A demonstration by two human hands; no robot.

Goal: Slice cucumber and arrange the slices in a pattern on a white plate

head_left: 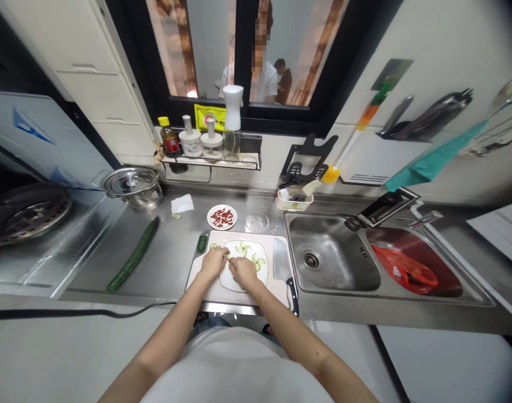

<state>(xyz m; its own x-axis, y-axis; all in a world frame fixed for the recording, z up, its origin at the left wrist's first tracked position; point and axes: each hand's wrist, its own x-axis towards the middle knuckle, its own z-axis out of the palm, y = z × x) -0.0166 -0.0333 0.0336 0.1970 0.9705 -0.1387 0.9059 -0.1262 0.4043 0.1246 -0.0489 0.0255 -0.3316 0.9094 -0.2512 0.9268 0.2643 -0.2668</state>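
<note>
My left hand (214,263) and my right hand (243,271) meet over a white square plate (258,280), their fingertips pinched together on what looks like a small cucumber slice (228,255). Other thin green-edged slices (242,248) lie on the plate in curved groups, at its top and right side. The plate rests on a light cutting board (214,292). A knife (282,260) with a black handle lies along the board's right side. At the board's upper left corner is a short cucumber piece (202,243).
A long cucumber (134,257) lies left of the board. Behind the board stands a round plate of chopped red pieces (222,217). A lidded pot (134,187) is at back left, a double sink (331,254) to the right. Spice bottles line a wall rack (212,162).
</note>
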